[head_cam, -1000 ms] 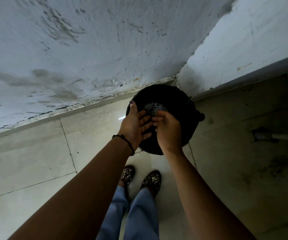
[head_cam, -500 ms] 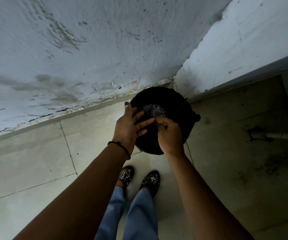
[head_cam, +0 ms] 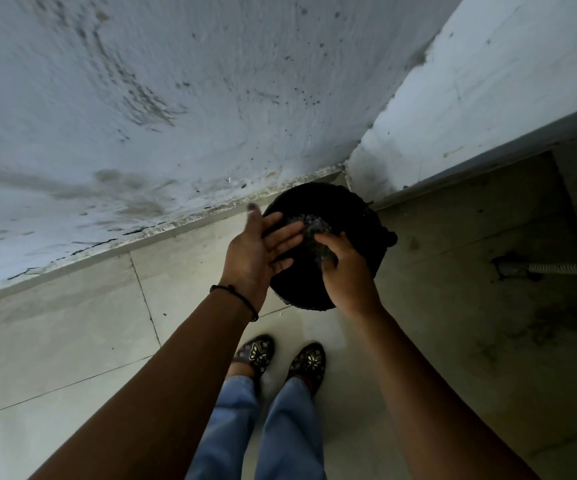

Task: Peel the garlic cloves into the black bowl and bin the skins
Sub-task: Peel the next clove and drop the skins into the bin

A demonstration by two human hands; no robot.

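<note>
Both hands are hovering over the bin [head_cam: 356, 206]: left hand [head_cam: 257, 252] at nine o'clock is spreading flat, empty; right hand [head_cam: 346, 273] at five o'clock is curling, on what I cannot tell. Skins [head_cam: 311, 223] are lying inside, so binning seems nearly done.

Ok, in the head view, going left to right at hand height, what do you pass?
Black wristband → left hand → right hand → ribbed hose. The black bin lies behind both hands, so it is left out.
</note>
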